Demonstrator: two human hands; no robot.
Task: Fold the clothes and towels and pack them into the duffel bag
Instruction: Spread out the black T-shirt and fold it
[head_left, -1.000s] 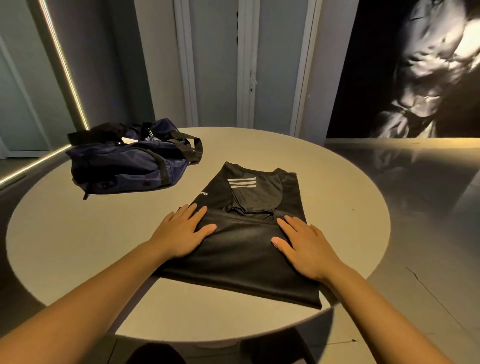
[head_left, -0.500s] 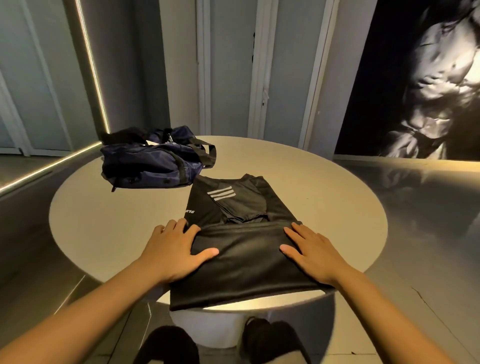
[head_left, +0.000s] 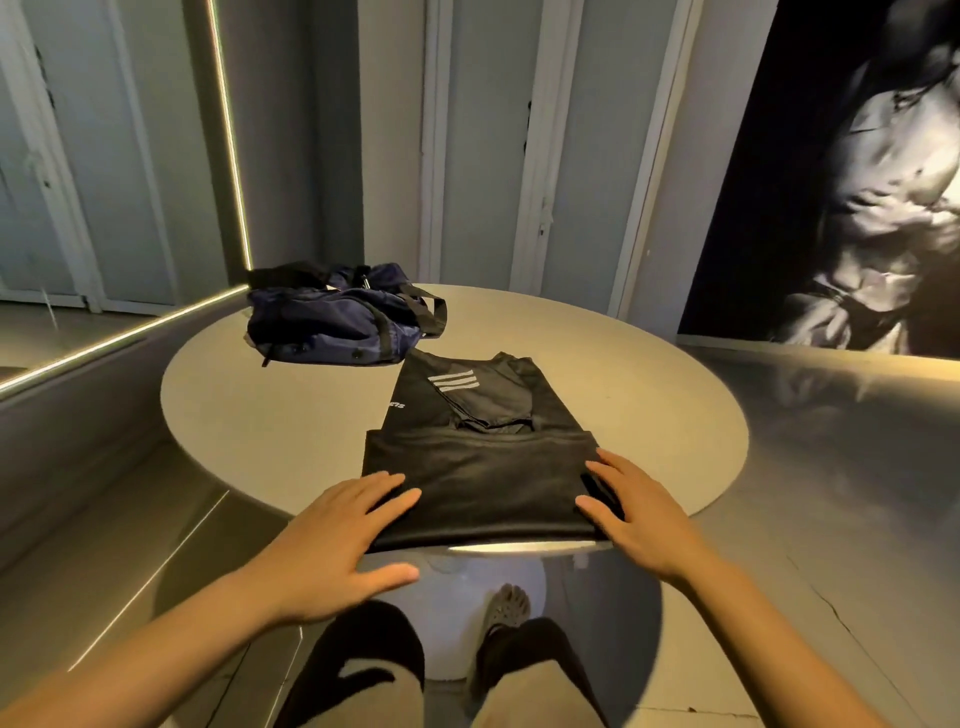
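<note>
A black shirt with three white stripes lies partly folded on the round table, its lower part doubled up and reaching the near rim. My left hand lies flat with straight fingers on the shirt's near left corner, thumb out over the table edge. My right hand rests flat on the near right corner, fingers spread. A navy duffel bag with black straps sits at the table's far left, apart from the shirt.
My legs and a shoe show below the table's near rim beside its white pedestal. A lit strip runs along the low ledge at left. Grey wall panels stand behind, and a large dark picture at right.
Both hands have slid back along the shirt toward its near corners at the table edge. The view has pulled back, and the table looks farther away.
</note>
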